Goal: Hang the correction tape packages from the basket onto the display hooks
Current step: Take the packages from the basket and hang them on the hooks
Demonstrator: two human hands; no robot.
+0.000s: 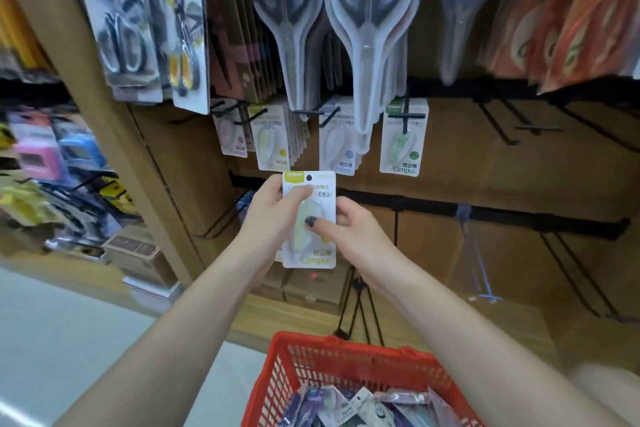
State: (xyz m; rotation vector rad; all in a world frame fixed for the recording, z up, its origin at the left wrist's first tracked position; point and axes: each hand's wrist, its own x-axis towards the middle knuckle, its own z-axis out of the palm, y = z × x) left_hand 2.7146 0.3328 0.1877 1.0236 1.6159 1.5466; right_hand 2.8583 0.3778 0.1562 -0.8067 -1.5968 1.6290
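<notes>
Nearest, a red basket holds a heap of correction tape packages. Above it, the left hand grips the left edge of a yellow-topped package, thumb across its face. That package stands upright, below the hanging row and in front of the brown display panel. The right hand pinches its right edge, thumb pressed on the blister. Higher up, hooks carry yellow, blue and green-topped packs, with scissors hung above them.
</notes>
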